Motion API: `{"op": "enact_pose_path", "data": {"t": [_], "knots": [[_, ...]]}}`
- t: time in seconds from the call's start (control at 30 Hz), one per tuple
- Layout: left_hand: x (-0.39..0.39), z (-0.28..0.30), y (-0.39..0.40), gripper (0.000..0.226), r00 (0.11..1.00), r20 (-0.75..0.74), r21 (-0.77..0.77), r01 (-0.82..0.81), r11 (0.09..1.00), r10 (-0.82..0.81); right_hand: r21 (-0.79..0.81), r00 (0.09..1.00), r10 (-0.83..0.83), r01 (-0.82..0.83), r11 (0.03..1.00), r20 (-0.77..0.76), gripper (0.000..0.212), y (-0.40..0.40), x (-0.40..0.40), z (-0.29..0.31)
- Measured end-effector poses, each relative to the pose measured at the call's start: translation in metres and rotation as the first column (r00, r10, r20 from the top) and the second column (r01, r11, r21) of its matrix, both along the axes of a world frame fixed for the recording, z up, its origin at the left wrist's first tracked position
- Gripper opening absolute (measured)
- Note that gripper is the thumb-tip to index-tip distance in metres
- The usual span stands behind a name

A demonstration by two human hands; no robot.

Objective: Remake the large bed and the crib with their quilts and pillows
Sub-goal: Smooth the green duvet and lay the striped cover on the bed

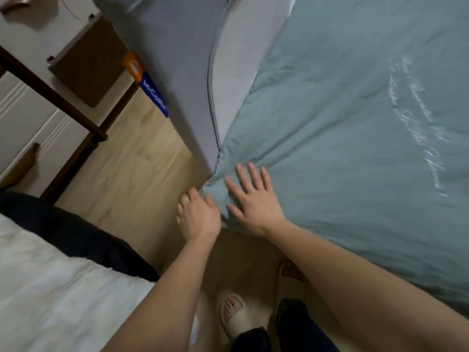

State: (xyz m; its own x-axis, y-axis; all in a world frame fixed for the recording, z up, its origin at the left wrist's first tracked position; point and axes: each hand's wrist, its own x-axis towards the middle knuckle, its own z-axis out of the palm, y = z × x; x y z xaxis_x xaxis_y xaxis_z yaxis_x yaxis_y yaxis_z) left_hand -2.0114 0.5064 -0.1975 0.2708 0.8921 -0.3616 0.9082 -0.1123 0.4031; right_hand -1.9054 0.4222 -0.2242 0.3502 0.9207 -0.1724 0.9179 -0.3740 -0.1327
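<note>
A pale teal quilt (pixel 355 118) with white script lettering lies spread over the grey mattress (pixel 177 59) of the large bed, filling the right half of the view. Its near corner hangs at the mattress corner. My right hand (pixel 251 199) lies flat on that corner with fingers straight and spread. My left hand (pixel 198 214) is just left of it, at the quilt's edge, fingers curled with the fingertips touching the fabric; whether it grips the cloth is not plain. No pillows are in view.
A white fluffy cover over a dark edge (pixel 50 275) fills the lower left. Light wooden floor (pixel 132 179) runs between it and the bed. White drawers with a dark wooden frame (pixel 38 110) and a brown box (pixel 86 64) stand at upper left. My slippered feet (pixel 233 313) are below.
</note>
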Motion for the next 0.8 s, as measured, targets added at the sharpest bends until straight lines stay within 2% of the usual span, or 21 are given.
{"op": "enact_pose_path", "data": {"t": [0.03, 0.07, 0.1, 0.13, 0.2, 0.23, 0.27, 0.33, 0.4, 0.5, 0.6, 0.63, 0.8], "knots": [[0.0, -0.001, -0.003, 0.045, 0.999, 0.004, 0.025, 0.051, 0.998, -0.051, -0.144, 0.971, 0.234, -0.237, 0.961, -0.036, 0.06, -0.001, 0.0, -0.005], [-0.002, 0.001, -0.005, 0.045, 0.996, -0.011, 0.024, 0.093, 0.995, -0.093, -0.25, 0.909, 0.401, -0.417, 0.874, -0.114, 0.055, -0.004, -0.001, -0.003], [-0.005, 0.004, -0.007, 0.045, 0.989, -0.052, 0.004, 0.136, 0.991, -0.135, -0.279, 0.854, 0.478, -0.519, 0.808, -0.207, 0.049, -0.008, -0.002, 0.001], [-0.006, 0.006, -0.008, 0.044, 0.971, -0.115, -0.028, 0.206, 0.978, -0.208, -0.261, 0.84, 0.475, -0.536, 0.803, -0.263, 0.045, -0.016, -0.002, 0.007], [-0.005, 0.023, -0.012, 0.044, 0.865, -0.25, -0.23, 0.383, 0.895, -0.435, -0.182, 0.879, 0.373, -0.436, 0.881, -0.297, 0.035, -0.035, -0.001, 0.034], [0.002, 0.041, -0.014, 0.045, 0.765, -0.271, -0.38, 0.473, 0.795, -0.585, -0.165, 0.909, 0.283, -0.343, 0.925, -0.306, 0.031, -0.052, 0.004, 0.056], [0.014, 0.061, -0.02, 0.046, 0.629, -0.266, -0.52, 0.545, 0.658, -0.731, -0.189, 0.937, 0.157, -0.224, 0.956, -0.313, 0.028, -0.072, 0.012, 0.082], [0.041, 0.107, -0.037, 0.045, 0.346, -0.243, -0.655, 0.631, 0.417, -0.906, -0.274, 0.939, -0.066, -0.031, 0.961, -0.337, 0.027, -0.112, 0.033, 0.126], [0.076, 0.162, -0.069, 0.041, 0.182, -0.237, -0.608, 0.738, 0.292, -0.954, -0.318, 0.918, -0.246, 0.144, 0.937, -0.31, 0.028, -0.164, 0.059, 0.176], [0.128, 0.235, -0.116, 0.042, 0.074, -0.27, -0.423, 0.887, 0.187, -0.96, -0.343, 0.839, -0.479, 0.384, 0.858, -0.258, 0.03, -0.246, 0.098, 0.236], [0.182, 0.29, -0.175, 0.042, -0.025, -0.266, -0.339, 0.938, 0.07, -0.964, -0.346, 0.72, -0.658, 0.573, 0.743, -0.219, 0.031, -0.334, 0.123, 0.297], [0.194, 0.302, -0.188, 0.041, -0.043, -0.263, -0.325, 0.945, 0.046, -0.964, -0.342, 0.699, -0.683, 0.602, 0.722, -0.21, 0.031, -0.353, 0.127, 0.308], [0.276, 0.376, -0.323, 0.041, -0.258, -0.295, -0.178, 0.961, -0.213, -0.92, -0.277, 0.518, -0.846, 0.801, 0.531, -0.124, 0.03, -0.505, 0.148, 0.376]]}}
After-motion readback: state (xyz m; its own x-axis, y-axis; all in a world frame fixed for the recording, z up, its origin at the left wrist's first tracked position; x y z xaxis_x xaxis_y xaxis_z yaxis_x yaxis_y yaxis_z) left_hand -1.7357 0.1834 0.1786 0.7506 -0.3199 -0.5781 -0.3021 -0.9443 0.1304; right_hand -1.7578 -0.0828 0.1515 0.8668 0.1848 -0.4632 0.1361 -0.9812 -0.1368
